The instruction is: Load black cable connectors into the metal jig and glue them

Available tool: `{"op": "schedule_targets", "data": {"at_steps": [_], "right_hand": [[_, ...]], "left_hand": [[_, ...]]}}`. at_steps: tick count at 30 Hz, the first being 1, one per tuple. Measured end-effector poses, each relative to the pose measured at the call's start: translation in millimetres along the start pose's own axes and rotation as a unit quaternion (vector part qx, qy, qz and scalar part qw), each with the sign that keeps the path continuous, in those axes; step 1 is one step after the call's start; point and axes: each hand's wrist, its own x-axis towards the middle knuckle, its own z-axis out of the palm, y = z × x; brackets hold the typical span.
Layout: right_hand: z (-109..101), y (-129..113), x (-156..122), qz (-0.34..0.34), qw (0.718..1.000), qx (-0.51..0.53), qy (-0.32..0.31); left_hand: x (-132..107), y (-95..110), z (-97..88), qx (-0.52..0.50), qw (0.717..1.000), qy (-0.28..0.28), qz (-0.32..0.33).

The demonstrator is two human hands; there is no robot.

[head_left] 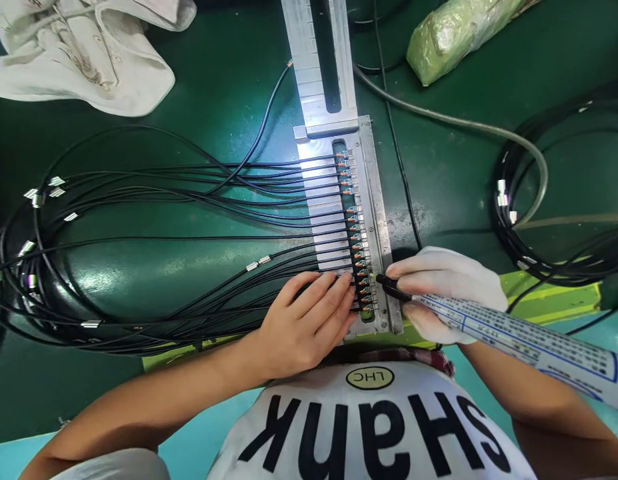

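My bare left hand (pixel 311 320) lies over the lower cables, its fingers stretched across them at the left edge of the metal fixture (pixel 381 220). A glove in white covers my right hand (pixel 446 287). It grips a white marker-like tube (pixel 529 340) printed with dark text and blue lines; the black tip points at the row of connectors. Black cables (pixel 213 180) run from the left into the fixture's slots. Their stripped ends, with small orange wires and metal connectors (pixel 356 233), line up in one column along the slot. Part of the lower cables is hidden under my left hand.
A slotted metal arm (pixel 333 60) extends from the fixture's far end. Coiled black cables with metal ends (pixel 26 280) lie at left, and another coil (pixel 509 200) at right. A white cloth (pixel 133 67) and a green wrapped bundle (pixel 449 40) lie on the dark green table (pixel 229 53).
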Motion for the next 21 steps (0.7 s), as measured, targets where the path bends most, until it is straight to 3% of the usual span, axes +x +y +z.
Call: {"op": "schedule_targets", "data": {"at_steps": [21], "right_hand": [[4.4, 4.5, -4.0, -0.013, 0.999, 0.016, 0.032]], "left_hand": [[0.5, -1.7, -1.2, -0.004, 1.0, 0.001, -0.004]]}}
